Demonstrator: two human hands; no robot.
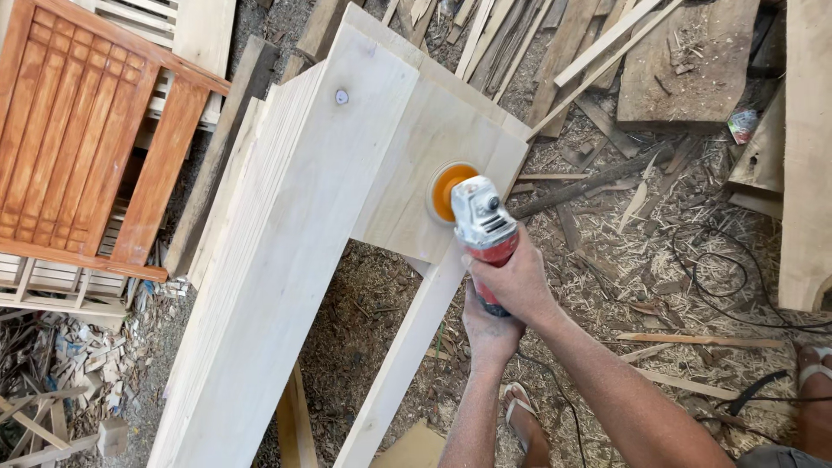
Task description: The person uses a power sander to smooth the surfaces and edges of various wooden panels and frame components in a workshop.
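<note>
Head view, looking down on an outdoor woodworking spot, ground strewn with shavings and offcuts

Right hand wrapped tight around the red body of an angle grinder, fingers closed over the top of the housing. Left hand sits just below and behind it, clenched on the rear end of the same tool; the two hands touch each other. Both forearms dusted pale.

Grinder has a silver-grey gear head and an orange sanding disc. Disc lies flat against the face of a pale wooden panel, near that panel's right edge. Cannot tell whether the disc is spinning.

The panel belongs to a light, unfinished wooden frame: a long broad board runs from upper centre down to lower left, with a metal bolt head near its top. A narrow leg drops from the panel toward the bottom of the view.

Left side: a red-brown slatted door panel lies tilted over pale slats. Upper right: loose planks and strips. A black cable loops over the shavings at right. A sandalled foot shows under the arms, another foot at the right edge
</note>
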